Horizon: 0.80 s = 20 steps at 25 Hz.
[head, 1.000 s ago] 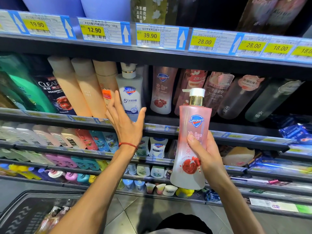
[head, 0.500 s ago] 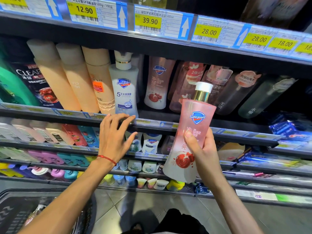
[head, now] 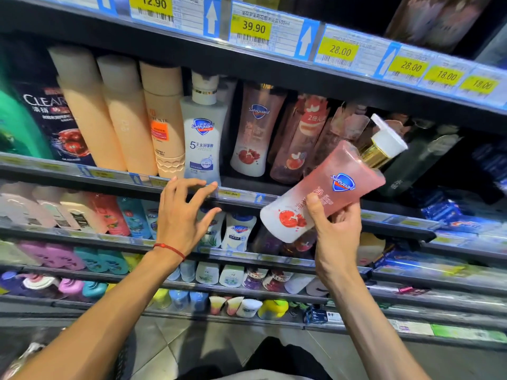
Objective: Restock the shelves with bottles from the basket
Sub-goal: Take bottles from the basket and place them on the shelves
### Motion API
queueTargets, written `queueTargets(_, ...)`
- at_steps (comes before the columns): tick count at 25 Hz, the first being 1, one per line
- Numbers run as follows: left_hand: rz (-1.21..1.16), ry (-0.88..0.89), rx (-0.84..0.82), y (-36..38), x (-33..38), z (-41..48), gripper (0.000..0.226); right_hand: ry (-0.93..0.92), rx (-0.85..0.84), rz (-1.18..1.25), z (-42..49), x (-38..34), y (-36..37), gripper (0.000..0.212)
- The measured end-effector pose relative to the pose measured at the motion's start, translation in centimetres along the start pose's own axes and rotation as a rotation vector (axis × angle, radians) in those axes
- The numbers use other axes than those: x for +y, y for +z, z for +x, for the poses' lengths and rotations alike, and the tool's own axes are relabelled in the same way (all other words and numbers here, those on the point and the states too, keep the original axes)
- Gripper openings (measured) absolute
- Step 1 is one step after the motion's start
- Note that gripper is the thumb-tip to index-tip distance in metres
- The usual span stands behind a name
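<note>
While the right hand [head: 333, 239] grips the pink Safeguard pump bottle [head: 329, 187] by its lower half, pump tipped far-right in front of the shelf rail [head: 241, 194], placing looks under way. Next it needs sliding in beside the matching pomegranate bottle [head: 253, 133]. Half a second ago it stood nearly upright; the left hand [head: 183, 215], loosely curled and empty, stays at the rail.

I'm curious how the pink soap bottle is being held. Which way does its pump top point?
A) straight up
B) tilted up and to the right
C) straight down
B: the pink Safeguard bottle, gripped by the right hand, leans with its white pump up and to the right.
</note>
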<state>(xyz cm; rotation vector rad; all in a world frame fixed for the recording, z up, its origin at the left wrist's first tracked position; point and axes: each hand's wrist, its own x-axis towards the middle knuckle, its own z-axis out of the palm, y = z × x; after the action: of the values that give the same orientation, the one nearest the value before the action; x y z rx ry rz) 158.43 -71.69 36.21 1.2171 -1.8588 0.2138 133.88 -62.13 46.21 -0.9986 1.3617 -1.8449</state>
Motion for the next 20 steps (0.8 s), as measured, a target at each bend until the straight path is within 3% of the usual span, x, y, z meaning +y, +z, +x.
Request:
queueTargets(6,0.004,-0.008,-0.01,-0.2,0.1,0.1,0.054,0.157,0.117,0.288,1.4,-0.2,1.0,0.043)
queueTargets(10,0.001,-0.011,-0.004,-0.1,0.3,0.1,0.053,0.226,0.124,0.402,2.7,-0.7,2.7,0.05)
queueTargets(20,-0.032,-0.029,-0.021,0.0,0.2,0.2,0.055,0.197,0.087,0.249,5.5,0.7,5.5,0.069)
